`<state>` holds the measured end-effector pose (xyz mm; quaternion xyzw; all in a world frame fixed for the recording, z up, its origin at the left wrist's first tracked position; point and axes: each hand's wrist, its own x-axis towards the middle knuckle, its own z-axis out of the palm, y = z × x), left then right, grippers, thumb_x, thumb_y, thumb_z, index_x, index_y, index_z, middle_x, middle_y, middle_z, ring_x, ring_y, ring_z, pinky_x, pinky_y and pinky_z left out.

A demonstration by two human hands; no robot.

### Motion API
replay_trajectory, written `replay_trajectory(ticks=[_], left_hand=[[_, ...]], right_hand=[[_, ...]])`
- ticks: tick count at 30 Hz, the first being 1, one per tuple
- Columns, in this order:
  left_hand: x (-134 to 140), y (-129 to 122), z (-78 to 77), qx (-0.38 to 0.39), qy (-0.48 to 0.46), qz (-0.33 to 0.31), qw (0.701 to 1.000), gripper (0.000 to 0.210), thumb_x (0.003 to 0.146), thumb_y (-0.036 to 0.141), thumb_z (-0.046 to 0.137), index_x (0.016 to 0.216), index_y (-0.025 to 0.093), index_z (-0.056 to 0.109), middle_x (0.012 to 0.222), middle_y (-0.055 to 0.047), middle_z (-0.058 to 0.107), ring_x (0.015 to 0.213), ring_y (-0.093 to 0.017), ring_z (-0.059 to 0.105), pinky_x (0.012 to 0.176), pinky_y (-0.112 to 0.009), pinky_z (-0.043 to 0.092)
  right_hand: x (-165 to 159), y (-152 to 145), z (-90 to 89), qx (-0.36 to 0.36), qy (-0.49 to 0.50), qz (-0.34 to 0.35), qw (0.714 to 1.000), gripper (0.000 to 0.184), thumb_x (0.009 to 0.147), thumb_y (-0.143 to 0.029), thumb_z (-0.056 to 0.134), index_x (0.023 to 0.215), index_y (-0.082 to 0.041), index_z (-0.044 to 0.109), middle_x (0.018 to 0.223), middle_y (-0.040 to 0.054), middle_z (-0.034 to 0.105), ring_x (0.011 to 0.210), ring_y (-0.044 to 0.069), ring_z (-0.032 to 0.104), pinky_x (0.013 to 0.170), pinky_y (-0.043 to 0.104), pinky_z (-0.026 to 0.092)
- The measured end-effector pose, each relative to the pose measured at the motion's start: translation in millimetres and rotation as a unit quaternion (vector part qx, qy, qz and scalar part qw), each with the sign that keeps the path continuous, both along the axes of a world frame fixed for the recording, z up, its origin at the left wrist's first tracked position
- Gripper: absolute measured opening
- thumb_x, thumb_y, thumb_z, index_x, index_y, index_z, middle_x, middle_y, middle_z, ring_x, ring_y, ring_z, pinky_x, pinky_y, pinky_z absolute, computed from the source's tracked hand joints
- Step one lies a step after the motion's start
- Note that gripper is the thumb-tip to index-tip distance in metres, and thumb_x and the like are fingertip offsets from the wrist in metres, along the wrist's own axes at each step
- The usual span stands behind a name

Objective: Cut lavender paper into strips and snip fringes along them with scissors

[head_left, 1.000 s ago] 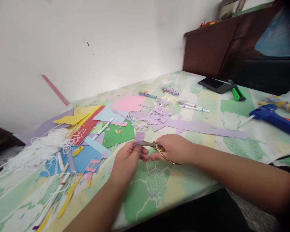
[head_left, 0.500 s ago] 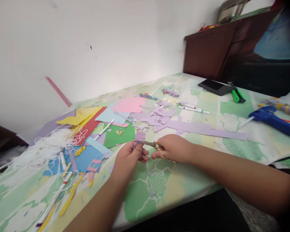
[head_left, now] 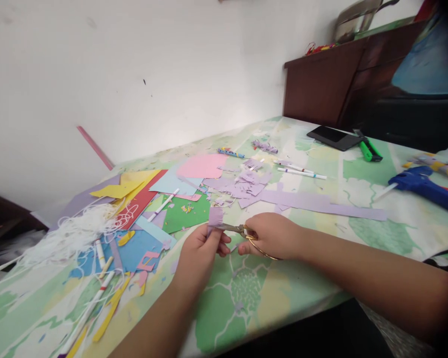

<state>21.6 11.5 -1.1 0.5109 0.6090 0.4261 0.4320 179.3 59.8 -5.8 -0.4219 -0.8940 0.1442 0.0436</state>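
Note:
My left hand (head_left: 203, 246) pinches a small strip of purple paper (head_left: 215, 215) whose right edge is cut into a fringe. A pair of scissors (head_left: 234, 228) with gold handles is gripped in my right hand (head_left: 271, 236), fingers through the loops. The blades lie across the paper just above my left thumb. Behind my hands are a pile of fringed purple paper pieces (head_left: 246, 184) and a long purple strip (head_left: 321, 203). A green paper sheet (head_left: 186, 214) lies beyond my left hand.
White string (head_left: 78, 231) tangles at the left over coloured paper. Several white markers (head_left: 302, 173) lie about. On the right are a blue glue gun (head_left: 425, 186), a green box cutter (head_left: 370, 150) and a black phone-like slab (head_left: 334, 137). A brown cabinet (head_left: 321, 89) stands behind.
The scissor blades now look closed together and sit lower on the purple strip, near my left thumb. The whole view has shifted slightly, so things appear lower and further right.

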Motion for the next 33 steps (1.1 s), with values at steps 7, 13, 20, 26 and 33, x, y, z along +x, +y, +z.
replay_trajectory(ticks=[7,13,20,26,33], left_hand=[[-2.0,-0.1,-1.5,0.018,0.050,-0.010,0.999,0.024,0.071,0.035,0.041,0.061,0.015,0.053,0.049,0.002,0.054,0.048,-0.009,0.050,0.052,-0.021,0.038],[-1.5,1.1,-3.7,0.009,0.011,-0.005,1.000,0.022,0.071,0.032,0.042,0.062,0.015,0.053,0.050,0.002,0.054,0.049,-0.009,0.051,0.054,-0.022,0.040],[-0.3,2.5,-4.1,-0.001,-0.056,0.004,0.998,0.014,0.068,0.028,0.046,0.067,0.015,0.053,0.059,0.002,0.055,0.050,-0.008,0.052,0.056,-0.024,0.043],[2.3,0.9,-3.2,-0.012,-0.032,-0.018,0.999,0.017,0.069,0.030,0.045,0.066,0.014,0.052,0.057,0.001,0.056,0.052,-0.010,0.054,0.056,-0.025,0.044],[2.6,0.1,-3.2,-0.011,-0.019,-0.011,1.000,0.019,0.068,0.032,0.047,0.064,0.014,0.053,0.056,0.000,0.057,0.052,-0.010,0.054,0.055,-0.024,0.044]], right_hand=[[-0.5,-1.2,1.8,-0.001,-0.002,0.000,1.000,0.055,0.062,-0.065,0.028,0.065,-0.017,0.053,0.058,0.0042,0.055,0.050,0.013,0.046,0.041,0.021,0.024],[0.6,-2.2,1.3,0.003,-0.009,0.003,1.000,0.056,0.062,-0.065,0.026,0.068,-0.017,0.053,0.062,0.0047,0.055,0.053,0.014,0.047,0.041,0.022,0.025],[1.5,0.1,2.1,0.010,-0.016,-0.006,1.000,0.057,0.061,-0.066,0.029,0.073,-0.017,0.054,0.068,0.0065,0.056,0.058,0.016,0.050,0.044,0.023,0.027],[1.1,0.4,-1.7,0.023,-0.006,0.000,1.000,0.054,0.062,-0.065,0.029,0.071,-0.017,0.054,0.065,0.0059,0.056,0.057,0.016,0.049,0.043,0.022,0.026],[-0.2,1.2,-1.7,0.026,-0.010,0.001,1.000,0.055,0.062,-0.065,0.027,0.065,-0.017,0.053,0.058,0.0046,0.054,0.052,0.014,0.048,0.041,0.022,0.024]])
